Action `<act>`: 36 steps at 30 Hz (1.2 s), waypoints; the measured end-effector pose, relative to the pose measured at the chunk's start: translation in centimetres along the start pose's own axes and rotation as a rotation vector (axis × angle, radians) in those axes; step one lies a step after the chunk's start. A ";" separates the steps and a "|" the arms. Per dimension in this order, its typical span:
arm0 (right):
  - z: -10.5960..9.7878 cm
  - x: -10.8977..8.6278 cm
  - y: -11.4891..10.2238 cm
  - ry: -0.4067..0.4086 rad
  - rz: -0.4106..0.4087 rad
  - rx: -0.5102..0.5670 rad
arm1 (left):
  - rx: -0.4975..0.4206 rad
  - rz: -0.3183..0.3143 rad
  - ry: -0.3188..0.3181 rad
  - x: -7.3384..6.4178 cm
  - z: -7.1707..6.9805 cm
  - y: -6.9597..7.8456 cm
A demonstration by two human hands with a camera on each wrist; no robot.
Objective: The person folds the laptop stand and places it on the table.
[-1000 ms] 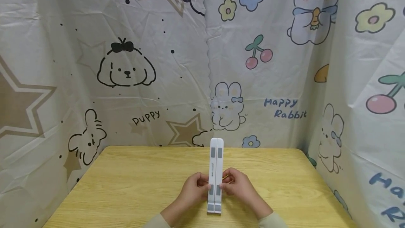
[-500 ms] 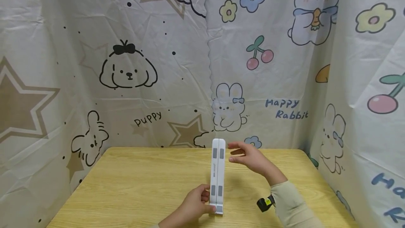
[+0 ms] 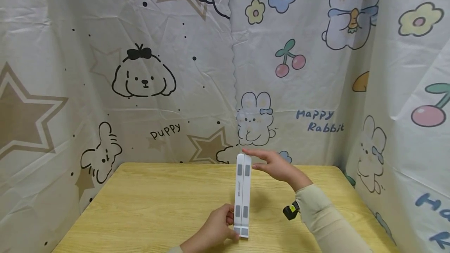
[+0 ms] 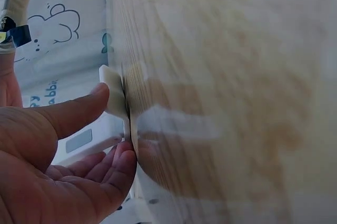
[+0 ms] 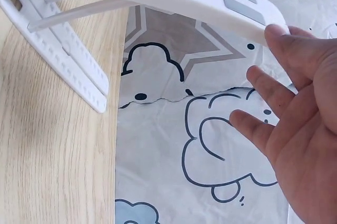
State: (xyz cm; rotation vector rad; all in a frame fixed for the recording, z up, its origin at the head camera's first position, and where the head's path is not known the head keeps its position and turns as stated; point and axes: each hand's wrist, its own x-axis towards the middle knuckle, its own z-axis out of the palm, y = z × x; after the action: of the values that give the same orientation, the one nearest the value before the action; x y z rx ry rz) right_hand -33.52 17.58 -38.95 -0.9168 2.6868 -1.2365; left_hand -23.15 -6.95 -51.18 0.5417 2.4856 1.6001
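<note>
A white folding laptop stand [image 3: 243, 190] with grey pads is propped open on the table, its long face tilted up toward the head view. My left hand [image 3: 215, 223] pinches its low end; in the left wrist view the thumb lies on the small lip [image 4: 112, 90], fingertips beneath by the tabletop. At the raised end is my right hand [image 3: 279, 166], index finger laid straight across the top edge and thumb beside it. The right wrist view shows the thumb [image 5: 277, 33] at the stand's corner, other fingers spread, and the slotted support legs [image 5: 79, 66] below.
The wooden table [image 3: 168, 194] reaches back to a printed cloth curtain [image 3: 197, 89], which also hangs along both sides. A small black camera [image 3: 291, 211] is strapped under the right sleeve [image 3: 327, 221].
My right hand has left the stand's lower side and risen to its top end, a finger now over the edge. The left hand has slid down to the low end.
</note>
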 end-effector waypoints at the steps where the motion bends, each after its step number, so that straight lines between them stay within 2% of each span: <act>1: 0.0 0.1 0.0 0.003 0.004 -0.013 | 0.011 0.001 -0.004 0.1 0.0 0.0; 7: 0.0 0.2 0.1 0.045 -0.043 -0.131 | 0.087 0.016 -0.048 0.7 -0.1 0.2; 10: -0.1 0.0 0.2 0.059 -0.060 -0.156 | 0.113 0.030 -0.075 1.0 -0.2 0.2; 14: -0.7 -0.6 0.3 0.072 -0.074 -0.142 | 0.142 0.030 -0.139 1.5 -0.5 -0.2; 20: -1.5 -1.4 0.2 0.100 -0.068 -0.140 | 0.172 -0.006 -0.268 2.7 -1.6 -1.1; 23: -1.7 -1.7 0.3 0.111 -0.055 -0.120 | 0.181 0.021 -0.305 3.1 -2.1 -1.1; 27: -2.0 -1.9 0.8 0.118 -0.035 -0.098 | 0.175 0.057 -0.291 3.0 -2.5 -0.7; 29: -2.2 -1.9 1.1 0.108 -0.022 -0.100 | 0.171 0.047 -0.270 2.8 -2.6 -0.4; 32: -2.8 -1.8 1.4 0.066 -0.012 -0.102 | 0.174 0.027 -0.243 2.6 -2.2 -0.3; 36: -3.6 -1.6 1.6 -0.025 -0.006 -0.055 | 0.196 0.039 -0.230 2.3 -1.5 -0.1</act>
State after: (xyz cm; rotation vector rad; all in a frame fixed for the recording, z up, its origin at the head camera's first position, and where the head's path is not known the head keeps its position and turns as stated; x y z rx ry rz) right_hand -33.96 21.66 -37.94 -0.9401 2.7137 -1.1496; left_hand -25.73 -7.44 -50.46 0.7583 2.4816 1.2327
